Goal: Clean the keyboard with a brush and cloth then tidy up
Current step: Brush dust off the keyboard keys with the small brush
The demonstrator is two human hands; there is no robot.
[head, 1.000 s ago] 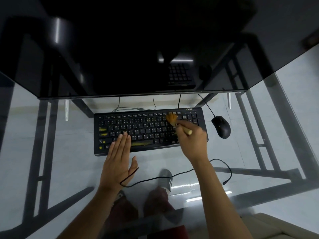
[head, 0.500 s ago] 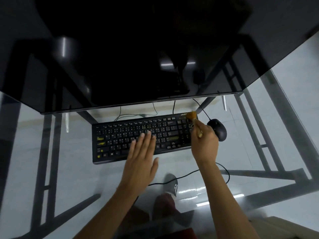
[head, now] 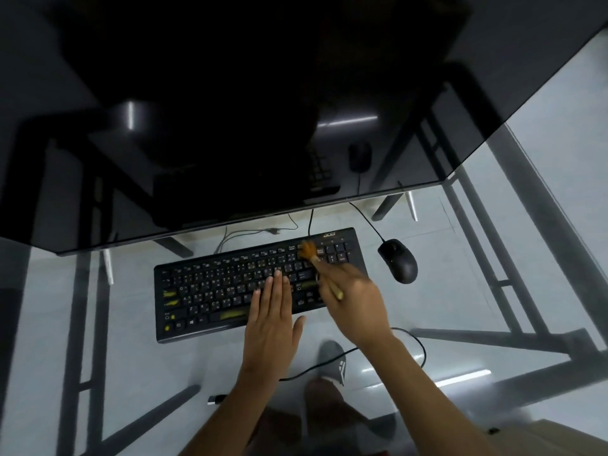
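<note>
A black keyboard [head: 214, 287] with yellow-marked keys lies on the glass desk below the monitor. My right hand [head: 357, 304] grips a small wooden brush [head: 312, 255]; its orange bristles touch the upper right keys beside the number pad. My left hand [head: 271, 311] lies flat, fingers together, on the keyboard's lower middle and holds it down. No cloth is in view.
A large dark monitor [head: 230, 110] fills the top of the view. A black mouse [head: 398, 260] sits right of the keyboard. A loose black cable [head: 418, 343] loops on the glass desk [head: 98, 324] near my right wrist, its USB plug [head: 215, 399] at the front.
The brush has swept from the keyboard's far right corner back left onto the keys near the number pad. My left hand stays flat on the keyboard.
</note>
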